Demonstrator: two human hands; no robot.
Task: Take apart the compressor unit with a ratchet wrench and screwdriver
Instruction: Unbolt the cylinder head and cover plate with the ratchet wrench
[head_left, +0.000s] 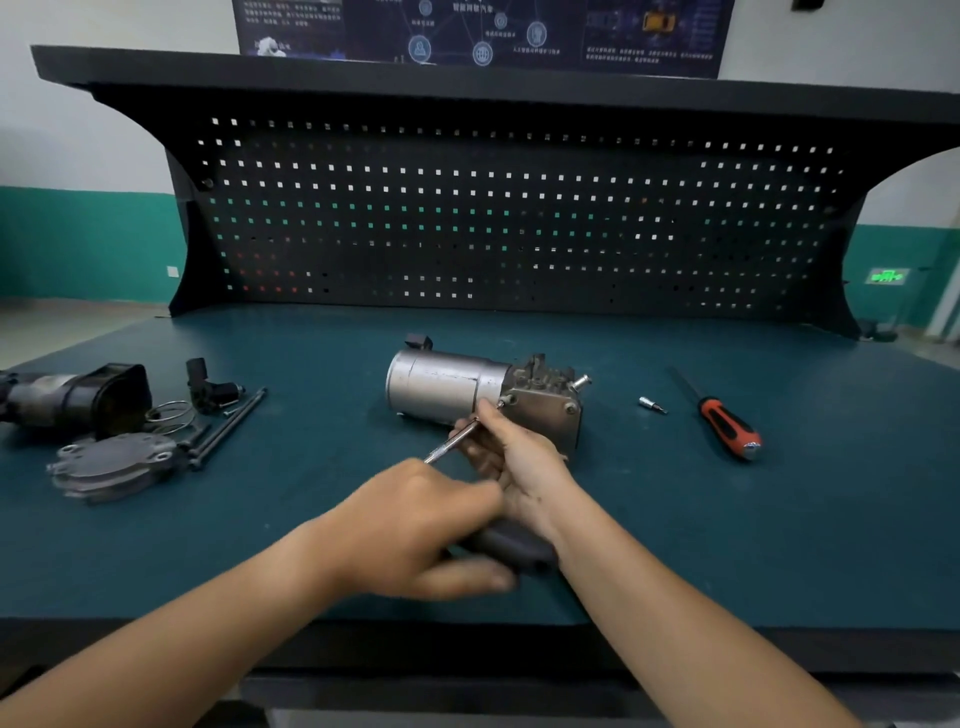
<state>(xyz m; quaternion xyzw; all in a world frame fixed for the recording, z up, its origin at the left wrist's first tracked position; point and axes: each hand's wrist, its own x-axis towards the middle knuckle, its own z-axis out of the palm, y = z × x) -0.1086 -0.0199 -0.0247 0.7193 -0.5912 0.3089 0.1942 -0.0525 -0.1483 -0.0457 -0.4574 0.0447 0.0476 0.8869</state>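
Observation:
The compressor unit (452, 387), a silver cylinder with a grimy metal head block on its right end, lies on its side at the middle of the green bench. My right hand (511, 457) pinches the head end of a ratchet wrench (451, 441) against a bolt at the block's front left corner. My left hand (421, 525) grips the wrench's dark handle, which sticks out below it. A red-and-black screwdriver (724, 421) lies to the right of the unit.
A small socket bit (652, 404) lies between the unit and the screwdriver. At the left lie removed parts: a black housing (78, 397), a grey cover plate (111, 465), wire rings (169, 413), long bolts (228, 428) and a black connector (208, 387). A pegboard (519, 223) stands behind.

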